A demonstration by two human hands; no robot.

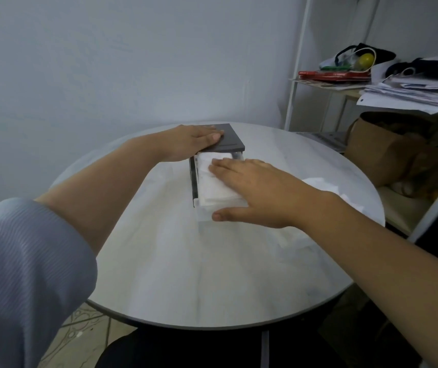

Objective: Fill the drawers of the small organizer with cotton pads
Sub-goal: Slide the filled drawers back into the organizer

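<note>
1. The person is packing a stack of white square cotton pads [216,179] into the pulled-out clear plastic drawer [207,212] of the small dark grey organizer [228,140], which is sitting mid-worktop [159,261].
2. The right hand [255,192] is lying flat and spread, pressing the pads, thumb resting at the drawer's front.
3. The left hand [194,144] is resting open, bracing the organizer's top.
4. Next, probably, sliding the drawer shut; loose white pads [321,183] are lying just beyond the right hand.

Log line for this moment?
left hand flat on organizer top | right hand pressing cotton pads into open drawer
</note>
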